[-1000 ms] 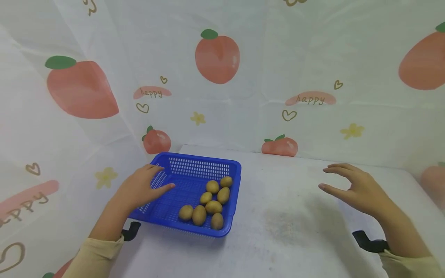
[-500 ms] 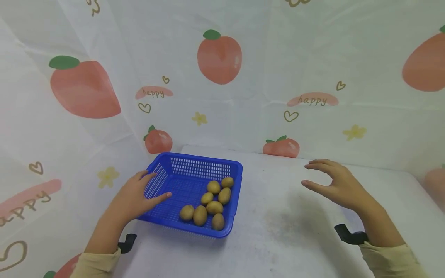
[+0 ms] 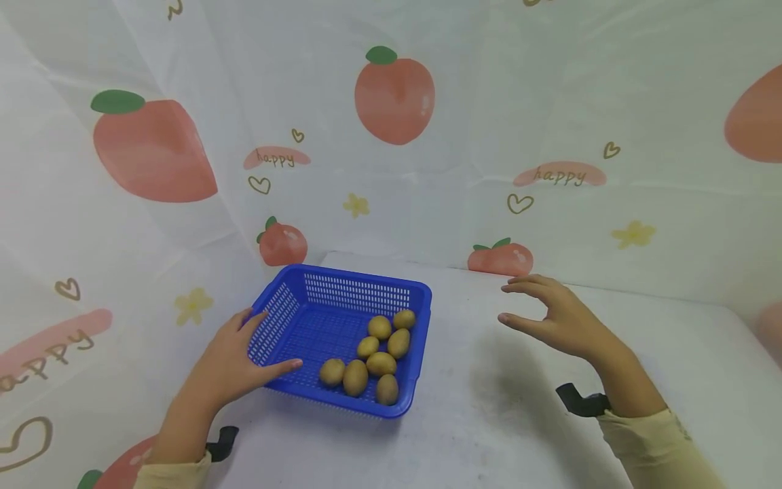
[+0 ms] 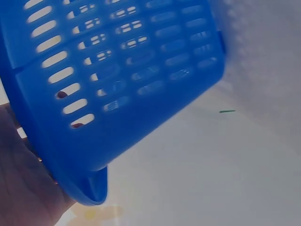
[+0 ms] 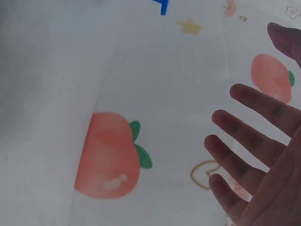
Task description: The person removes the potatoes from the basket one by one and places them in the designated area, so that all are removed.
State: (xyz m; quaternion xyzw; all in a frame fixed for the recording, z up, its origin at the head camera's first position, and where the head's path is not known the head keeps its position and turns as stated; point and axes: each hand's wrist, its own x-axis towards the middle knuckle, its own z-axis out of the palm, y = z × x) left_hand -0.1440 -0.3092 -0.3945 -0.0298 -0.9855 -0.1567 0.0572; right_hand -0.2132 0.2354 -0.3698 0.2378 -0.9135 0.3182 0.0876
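A blue perforated plastic basket [image 3: 360, 291] stands on the white table, and several small potatoes [image 3: 381, 365] lie along its right and front sides. My left hand [image 3: 227, 367] is at the basket's left side, thumb and fingers spread apart, thumb overlapping the basket in the head view. In the left wrist view, that hand [image 4: 28, 183] shows behind the rim of the basket [image 4: 127, 134]. Off to the right of the basket, my right hand [image 3: 559, 319] hovers over the table with spread fingers and holds nothing. Its fingers also look spread in the right wrist view.
A white sheet [image 3: 452, 204] printed with peaches, hearts and flowers hangs behind the table and along its left side. The white table [image 3: 464, 435] has a smudged patch below the right hand. A black strap piece [image 3: 583, 401] sits at the right wrist.
My right hand has moved left, closer to the basket. The left hand has moved slightly left and down to the basket's left edge. Basket and potatoes stay put; the view has shifted slightly.
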